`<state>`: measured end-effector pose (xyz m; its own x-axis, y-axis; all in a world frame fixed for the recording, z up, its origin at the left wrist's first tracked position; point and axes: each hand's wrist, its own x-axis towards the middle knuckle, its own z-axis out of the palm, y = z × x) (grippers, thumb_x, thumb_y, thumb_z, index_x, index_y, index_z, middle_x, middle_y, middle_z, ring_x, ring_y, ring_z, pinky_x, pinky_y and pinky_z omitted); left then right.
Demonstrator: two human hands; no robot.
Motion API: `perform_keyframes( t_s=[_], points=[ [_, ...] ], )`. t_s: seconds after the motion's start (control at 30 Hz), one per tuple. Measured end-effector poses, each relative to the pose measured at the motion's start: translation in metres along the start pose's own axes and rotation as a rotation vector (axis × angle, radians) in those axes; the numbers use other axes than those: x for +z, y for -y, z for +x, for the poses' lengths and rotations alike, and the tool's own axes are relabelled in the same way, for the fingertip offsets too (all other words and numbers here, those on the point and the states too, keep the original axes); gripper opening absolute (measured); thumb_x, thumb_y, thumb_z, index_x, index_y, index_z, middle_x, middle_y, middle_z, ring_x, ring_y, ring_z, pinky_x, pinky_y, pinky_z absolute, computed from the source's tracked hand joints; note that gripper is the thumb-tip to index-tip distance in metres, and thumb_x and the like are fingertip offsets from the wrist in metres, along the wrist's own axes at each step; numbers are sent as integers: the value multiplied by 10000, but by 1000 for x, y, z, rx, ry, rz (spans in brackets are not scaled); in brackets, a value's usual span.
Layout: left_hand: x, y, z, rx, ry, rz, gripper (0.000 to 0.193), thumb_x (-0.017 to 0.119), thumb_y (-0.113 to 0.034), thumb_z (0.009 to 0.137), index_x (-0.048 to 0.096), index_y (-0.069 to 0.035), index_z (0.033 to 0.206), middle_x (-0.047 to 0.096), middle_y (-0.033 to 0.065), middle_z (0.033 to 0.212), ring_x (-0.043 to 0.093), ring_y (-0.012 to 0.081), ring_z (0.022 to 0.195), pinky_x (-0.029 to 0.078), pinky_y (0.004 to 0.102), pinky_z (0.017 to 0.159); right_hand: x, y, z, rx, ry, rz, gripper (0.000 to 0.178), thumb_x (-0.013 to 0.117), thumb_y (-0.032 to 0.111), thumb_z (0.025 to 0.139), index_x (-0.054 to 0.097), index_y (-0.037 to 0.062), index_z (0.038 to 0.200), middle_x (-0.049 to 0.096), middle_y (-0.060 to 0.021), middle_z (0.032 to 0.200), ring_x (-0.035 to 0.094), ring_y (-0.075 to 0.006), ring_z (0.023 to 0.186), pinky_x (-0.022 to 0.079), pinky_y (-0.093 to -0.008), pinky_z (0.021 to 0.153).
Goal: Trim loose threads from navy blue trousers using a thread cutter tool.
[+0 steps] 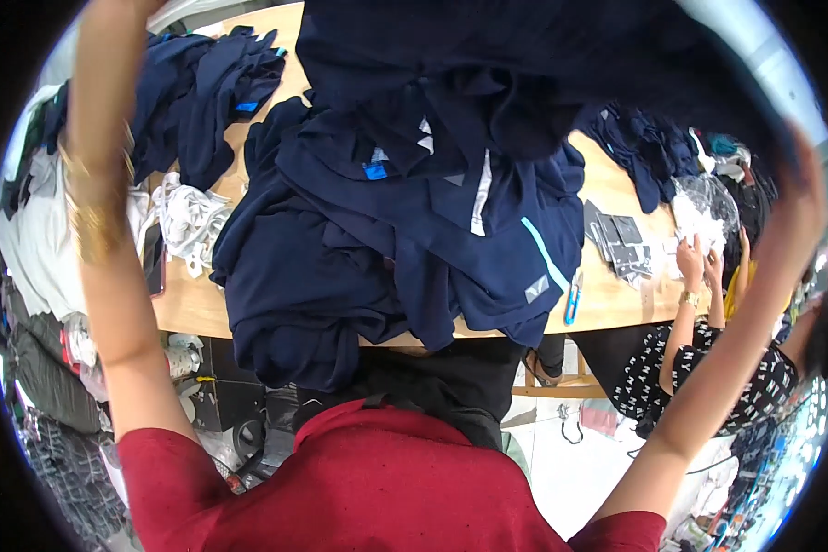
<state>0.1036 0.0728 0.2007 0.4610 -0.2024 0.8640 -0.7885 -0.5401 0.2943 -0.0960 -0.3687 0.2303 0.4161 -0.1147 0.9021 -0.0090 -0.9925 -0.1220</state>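
Note:
A dark navy garment [524, 64] is stretched high across the top of the view, partly cut off by the upper edge. At the upper right, my right hand [805, 175] is closed on its edge. My left arm, with gold bangles, is raised at the upper left. My left hand [120, 37] runs out at the top edge, so its fingers are hidden. Beneath the lifted garment lies a heap of navy garments [340, 239] with white and light-blue strips and grey patches. The heap hangs over the near edge of the table.
On the wooden table [193, 313] lie more navy clothes [193, 92], white cloth [189, 221], dark packets [621, 244] and a blue-handled cutter [573, 300]. At the right, a co-worker's hands [695, 262] touch a clear plastic bag [706, 207]. Bags crowd the floor at left.

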Motion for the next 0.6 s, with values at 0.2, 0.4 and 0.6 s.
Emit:
perform_keyframes(
  t_s=[0.2,0.4,0.6],
  points=[
    [50,38,-211,-486,320,-239,373,640,78,691,464,-35,1000,506,81,1215,523,147,1030,437,239,852,91,37,-215,478,556,383,459,536,-169,595,574,48,998,573,-73,1164,544,-142,995,435,-245,833],
    [37,37,-271,-602,414,-129,430,670,18,672,463,-48,1043,463,100,1281,497,190,1049,409,280,884,89,59,-270,466,778,263,396,701,10,663,539,47,1023,501,-124,1243,532,-286,1090,446,-340,896],
    [11,28,-245,-646,641,-157,430,604,-22,721,487,-58,1133,441,105,1314,453,238,1158,339,340,981,55,58,-233,456,1069,317,470,709,146,718,529,50,1143,525,-128,1224,513,-292,1127,393,-345,946]
  ],
)
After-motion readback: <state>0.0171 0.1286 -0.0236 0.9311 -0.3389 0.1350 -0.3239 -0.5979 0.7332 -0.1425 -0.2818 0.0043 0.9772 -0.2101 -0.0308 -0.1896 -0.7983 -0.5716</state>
